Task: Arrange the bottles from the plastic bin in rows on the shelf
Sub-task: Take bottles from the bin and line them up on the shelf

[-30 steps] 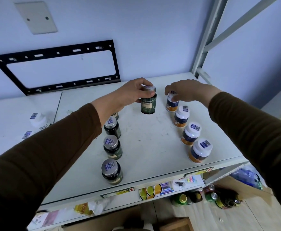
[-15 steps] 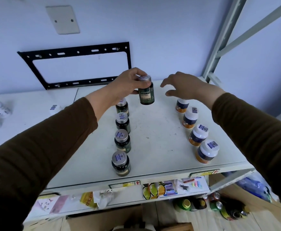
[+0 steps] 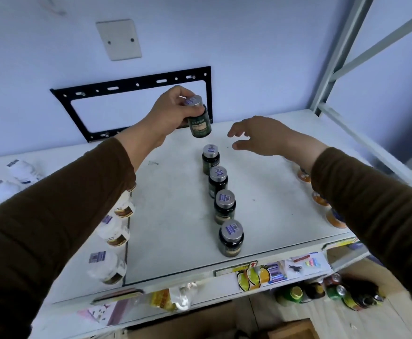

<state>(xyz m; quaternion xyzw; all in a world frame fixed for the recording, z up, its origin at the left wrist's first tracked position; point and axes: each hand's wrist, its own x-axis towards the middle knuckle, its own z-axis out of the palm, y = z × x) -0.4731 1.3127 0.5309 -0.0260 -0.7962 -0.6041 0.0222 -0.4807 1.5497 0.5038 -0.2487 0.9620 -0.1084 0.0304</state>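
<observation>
My left hand (image 3: 173, 111) grips a dark green bottle (image 3: 200, 123) with a silver cap by its top, tilted and held above the far end of the white shelf (image 3: 175, 216). Below it, several identical dark green bottles (image 3: 220, 182) stand in a straight row running toward the shelf's front edge. My right hand (image 3: 261, 135) hovers empty with fingers spread, just right of the row's far end. Orange-labelled white bottles (image 3: 318, 199) form a row at the right, mostly hidden under my right sleeve. No plastic bin shows.
White-capped bottles with brown labels (image 3: 113, 236) stand along the seam at the left, with more white bottles (image 3: 21, 171) further left. A black wall bracket (image 3: 136, 84) hangs behind the shelf. A grey metal upright (image 3: 341, 52) rises at the right. Cans and bottles (image 3: 332, 292) sit below.
My left hand has lifted the green bottle higher and tilted it. My right hand has let go of the orange-labelled bottle and drawn left, open. My view has swung to the left.
</observation>
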